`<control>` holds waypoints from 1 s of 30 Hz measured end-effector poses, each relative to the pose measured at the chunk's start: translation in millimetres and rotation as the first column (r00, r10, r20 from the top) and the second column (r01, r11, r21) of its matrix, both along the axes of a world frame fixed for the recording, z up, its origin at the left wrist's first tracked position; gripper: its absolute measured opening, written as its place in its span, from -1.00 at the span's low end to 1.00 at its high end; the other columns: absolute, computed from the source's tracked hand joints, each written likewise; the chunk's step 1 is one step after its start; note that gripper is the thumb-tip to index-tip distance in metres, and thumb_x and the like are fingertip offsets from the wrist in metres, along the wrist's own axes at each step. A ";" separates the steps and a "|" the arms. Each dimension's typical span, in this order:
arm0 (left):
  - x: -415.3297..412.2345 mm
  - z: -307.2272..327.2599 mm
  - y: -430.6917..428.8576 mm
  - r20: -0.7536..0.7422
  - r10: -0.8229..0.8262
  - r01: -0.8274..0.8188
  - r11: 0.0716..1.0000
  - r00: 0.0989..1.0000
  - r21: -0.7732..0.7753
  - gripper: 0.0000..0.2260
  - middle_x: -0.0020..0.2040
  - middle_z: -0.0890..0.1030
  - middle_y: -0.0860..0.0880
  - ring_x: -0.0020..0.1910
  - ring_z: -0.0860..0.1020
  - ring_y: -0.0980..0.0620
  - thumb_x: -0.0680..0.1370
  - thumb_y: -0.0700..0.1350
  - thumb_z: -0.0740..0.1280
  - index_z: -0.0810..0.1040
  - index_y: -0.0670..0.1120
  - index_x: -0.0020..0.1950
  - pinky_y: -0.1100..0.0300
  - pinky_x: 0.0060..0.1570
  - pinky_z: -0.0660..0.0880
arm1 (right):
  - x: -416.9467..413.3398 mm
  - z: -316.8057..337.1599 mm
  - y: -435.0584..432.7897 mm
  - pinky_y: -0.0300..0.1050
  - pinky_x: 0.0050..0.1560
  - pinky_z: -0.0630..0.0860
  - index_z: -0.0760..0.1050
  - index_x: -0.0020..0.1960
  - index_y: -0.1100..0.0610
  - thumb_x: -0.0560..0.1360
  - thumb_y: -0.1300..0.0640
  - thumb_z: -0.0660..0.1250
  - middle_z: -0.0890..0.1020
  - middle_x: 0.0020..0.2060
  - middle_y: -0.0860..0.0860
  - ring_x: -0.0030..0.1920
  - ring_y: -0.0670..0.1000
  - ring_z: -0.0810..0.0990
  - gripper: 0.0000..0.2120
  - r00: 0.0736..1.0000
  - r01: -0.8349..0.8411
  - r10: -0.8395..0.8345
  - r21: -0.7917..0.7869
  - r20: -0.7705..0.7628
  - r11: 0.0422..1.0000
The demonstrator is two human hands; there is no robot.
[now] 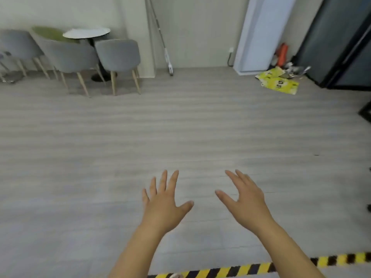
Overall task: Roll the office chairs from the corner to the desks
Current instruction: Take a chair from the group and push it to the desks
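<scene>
Your left hand (163, 205) was held out over the floor (180, 127), palm down, its fingers (172, 181) straight and spread, thumb out to the side. It gripped nothing and touched nothing. Your right hand (246, 203) hung beside it, apart from it, fingers (239, 177) straight and closer together, thumb splayed toward the left hand, likewise empty.

Dark shapes (365, 113) were cut off by the right edge; you could not tell whether they belonged to an office chair. Grey chairs (118, 55) on wooden legs stood around a round table (86, 33) at the far left wall.

Yellow bags (279, 82) lay flat on the floor in the far right corner, just beside a dark door (341, 37); what they held could not be told. A pole (160, 37) leaned on the far wall. Striped tape (251, 268) crossed the floor under your right forearm.
</scene>
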State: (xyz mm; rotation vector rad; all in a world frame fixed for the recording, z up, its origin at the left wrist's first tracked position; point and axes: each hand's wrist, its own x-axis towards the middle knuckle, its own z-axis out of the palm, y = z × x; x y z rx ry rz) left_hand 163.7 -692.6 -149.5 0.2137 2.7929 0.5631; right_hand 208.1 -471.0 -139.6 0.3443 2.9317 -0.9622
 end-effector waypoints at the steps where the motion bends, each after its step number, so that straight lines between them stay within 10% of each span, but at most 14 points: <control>1: -24.7 2.1 17.6 -0.016 -0.052 0.053 0.998 0.999 0.017 -0.19 0.58 -0.29 0.10 0.56 -0.28 -0.09 0.50 0.38 0.18 -0.27 0.24 0.55 -0.18 0.49 -0.21 | -11.6 5.6 14.1 0.07 0.52 -0.07 0.05 0.53 -0.24 0.49 -0.39 0.12 0.02 0.56 -0.14 0.55 -0.08 -0.11 -0.33 0.999 0.048 -0.048 0.005 -0.018 0.999; 13: -192.3 4.5 348.4 -0.032 -0.610 0.609 0.784 0.792 0.123 -0.22 0.58 -0.26 0.15 0.57 -0.22 -0.06 0.47 0.40 0.18 -0.21 0.30 0.54 -0.15 0.51 -0.17 | -9.9 5.2 252.6 0.08 0.51 0.07 0.19 0.48 -0.25 0.46 -0.35 0.21 0.17 0.53 -0.13 0.53 -0.08 0.05 -0.38 0.634 0.766 -0.767 -0.055 -0.095 0.640; 30: -281.8 -20.2 787.8 0.065 -0.855 0.849 0.519 0.515 0.097 -0.23 0.59 -0.21 0.14 0.57 -0.20 -0.06 0.48 0.37 0.21 -0.15 0.29 0.55 -0.15 0.51 -0.16 | -70.8 -12.0 620.3 0.09 0.46 0.17 0.26 0.46 -0.18 0.49 -0.27 0.26 0.31 0.38 -0.22 0.49 -0.08 0.17 -0.43 0.287 0.941 -0.952 -0.155 -0.105 0.301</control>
